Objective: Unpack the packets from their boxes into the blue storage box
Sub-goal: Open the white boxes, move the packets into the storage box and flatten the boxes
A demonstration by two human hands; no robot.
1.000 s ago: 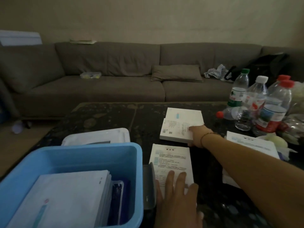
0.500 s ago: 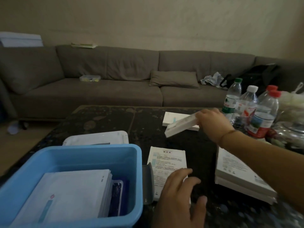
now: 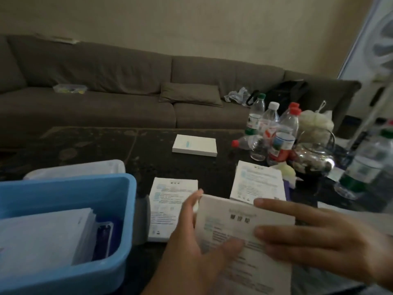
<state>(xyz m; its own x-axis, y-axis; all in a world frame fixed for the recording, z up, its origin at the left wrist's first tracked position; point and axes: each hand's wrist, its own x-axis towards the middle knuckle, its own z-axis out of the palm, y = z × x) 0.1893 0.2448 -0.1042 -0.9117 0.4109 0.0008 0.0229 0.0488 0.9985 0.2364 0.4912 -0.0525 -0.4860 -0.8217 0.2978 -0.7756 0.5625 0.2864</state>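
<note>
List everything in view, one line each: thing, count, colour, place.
blue storage box: 1, blue, near left of table, white packets stacked inside
lid: 1, white, behind the storage box
white boxes: 3 on the table, far centre, centre, right
held box: 1, white, in both hands
plastic bottles: several, clear with red, white, green caps, far right
glass teapot: 1, clear, right
table: 1, dark
sofa: 1, brown, behind table
cushion: 1, brown, on sofa
left hand: grip on held box
right hand: grip on held box
</note>
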